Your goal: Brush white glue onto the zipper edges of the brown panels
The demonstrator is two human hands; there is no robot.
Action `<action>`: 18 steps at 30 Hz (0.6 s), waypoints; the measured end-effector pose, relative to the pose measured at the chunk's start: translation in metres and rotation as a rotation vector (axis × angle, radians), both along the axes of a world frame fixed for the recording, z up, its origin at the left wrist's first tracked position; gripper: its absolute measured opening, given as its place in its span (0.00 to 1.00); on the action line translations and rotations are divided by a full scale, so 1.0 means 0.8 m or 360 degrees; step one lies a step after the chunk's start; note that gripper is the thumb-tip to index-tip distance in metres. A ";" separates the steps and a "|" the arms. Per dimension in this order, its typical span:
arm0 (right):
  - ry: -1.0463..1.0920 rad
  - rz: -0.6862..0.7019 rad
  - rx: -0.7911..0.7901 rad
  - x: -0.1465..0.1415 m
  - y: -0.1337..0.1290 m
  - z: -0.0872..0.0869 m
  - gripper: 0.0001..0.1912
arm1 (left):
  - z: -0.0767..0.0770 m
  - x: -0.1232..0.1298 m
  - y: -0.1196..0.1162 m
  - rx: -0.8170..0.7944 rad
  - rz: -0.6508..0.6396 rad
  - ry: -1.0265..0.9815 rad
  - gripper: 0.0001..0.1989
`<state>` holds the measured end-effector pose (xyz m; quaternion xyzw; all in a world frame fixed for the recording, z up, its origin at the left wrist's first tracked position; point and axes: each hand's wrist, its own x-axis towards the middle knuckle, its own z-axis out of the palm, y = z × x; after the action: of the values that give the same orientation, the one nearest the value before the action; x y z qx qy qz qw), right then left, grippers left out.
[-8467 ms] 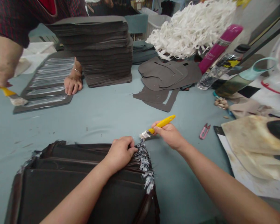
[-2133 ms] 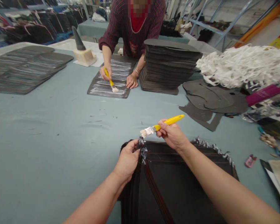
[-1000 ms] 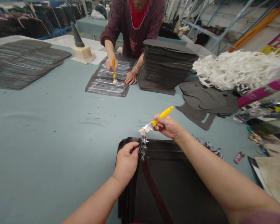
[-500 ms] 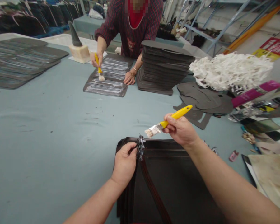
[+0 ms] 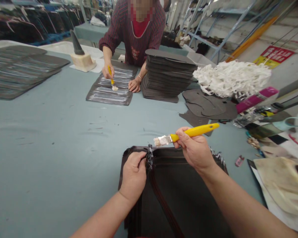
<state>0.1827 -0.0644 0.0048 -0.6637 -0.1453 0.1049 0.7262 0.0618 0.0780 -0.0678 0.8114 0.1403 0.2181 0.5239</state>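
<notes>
While our right hand (image 5: pixel 195 148) (RH) is clenched round the yellow handle of a flat paint brush (image 5: pixel 193 131), our left hand (image 5: pixel 132 177) (LH) grasps the near stack of dark panels (image 5: pixel 178 201) at its top edge, fingers curled over it. The stack lies flat on the pale blue-grey table cover (image 5: pixel 52 138), directly in front of us, w/ a brown strip (image 5: pixel 161 203) running down it below LH. A dark, grey-flecked crusted tuft (image 5: pixel 149 158) stands at the panel edge, touching LH fingers. The brush's pale bristles (image 5: pixel 159 141) are held just beside that tuft, level over the stack; we cannot confirm contact.

Across the table, a co-worker (image 5: pixel 131 33) in a dark striped top grips a second yellow-handled brush (image 5: pixel 111 76) in one hand, bristles on a dark panel w/ white streaks (image 5: pixel 109 94). The other hand (image 5: pixel 134 85) rests flat at that panel's edge.

Nearby items: a tall stack of dark panels (image 5: pixel 167 76) beside the co-worker, loose cut dark pieces (image 5: pixel 208 107), a heap of white strips (image 5: pixel 232 79), a small pink tool (image 5: pixel 239 161), and a stained sheet (image 5: pixel 280 181) at the right. Further panels (image 5: pixel 15 71) lie at the left, near a dark cone on a pale block (image 5: pixel 82 62).
</notes>
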 end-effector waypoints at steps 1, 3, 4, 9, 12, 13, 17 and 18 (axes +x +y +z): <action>-0.0006 -0.0036 0.0022 -0.002 -0.002 0.004 0.08 | 0.003 -0.002 0.000 0.0144 -0.0053 -0.0093 0.12; -0.0004 -0.0139 0.0089 -0.007 -0.004 0.014 0.08 | 0.012 -0.007 -0.002 0.0470 -0.0167 -0.0247 0.13; 0.0009 -0.0194 0.0126 -0.010 -0.006 0.019 0.08 | 0.018 -0.009 -0.003 0.0661 -0.0232 -0.0322 0.13; 0.0083 -0.0202 0.0039 -0.024 -0.018 0.039 0.09 | 0.042 -0.018 -0.015 0.1441 -0.0516 -0.0604 0.11; -0.0005 -0.0067 -0.0238 -0.036 -0.027 0.040 0.09 | 0.047 -0.022 -0.022 0.1538 -0.0625 -0.0581 0.12; -0.0039 -0.0013 -0.0340 -0.041 -0.030 0.039 0.09 | 0.048 -0.022 -0.024 0.1538 -0.0657 -0.0572 0.12; -0.0083 0.0305 -0.0724 -0.056 -0.045 0.038 0.10 | 0.043 -0.026 -0.026 0.1511 -0.0690 -0.0564 0.12; -0.0064 0.0371 -0.0779 -0.058 -0.051 0.039 0.10 | 0.041 -0.027 -0.026 0.1500 -0.0678 -0.0567 0.11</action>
<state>0.1366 -0.1049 0.0356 -0.8002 -0.2054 0.2066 0.5243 0.0402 0.0571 -0.0348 0.9192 -0.2309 0.2805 0.1519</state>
